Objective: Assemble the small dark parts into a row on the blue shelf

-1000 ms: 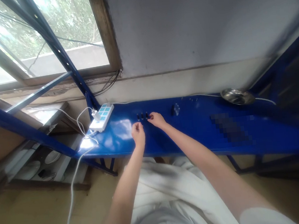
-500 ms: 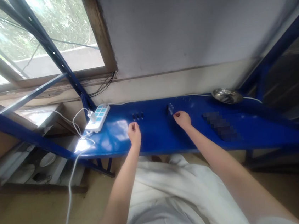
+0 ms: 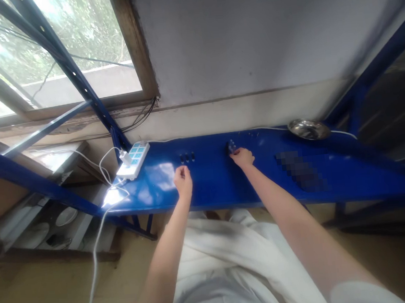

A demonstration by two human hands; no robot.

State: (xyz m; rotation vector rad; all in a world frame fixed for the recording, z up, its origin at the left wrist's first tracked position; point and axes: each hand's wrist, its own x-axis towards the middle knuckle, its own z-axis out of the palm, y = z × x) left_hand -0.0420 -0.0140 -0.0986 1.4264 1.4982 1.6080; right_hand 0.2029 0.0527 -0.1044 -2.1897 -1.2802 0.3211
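My left hand (image 3: 183,180) is over the blue table (image 3: 209,184), its fingertips pressed together; anything between them is too small to make out. Just beyond it, three small dark pieces (image 3: 187,157) stand in a row. To the right, my right hand (image 3: 242,157) has its thumb and fingers brought together at the near side of a little cluster of dark and clear pieces (image 3: 231,145). What those fingertips grip, if anything, is hidden.
A white power strip (image 3: 135,160) with a plug lies at the table's left end, its cable hanging over the edge. At the back right sits a shiny metal bowl (image 3: 308,129). A blurred dark object (image 3: 300,170) lies right of my right arm. Blue posts frame both sides.
My right hand has moved slightly left, up to the cluster of small pieces. The left hand and the row of dark pieces stay about where they were.
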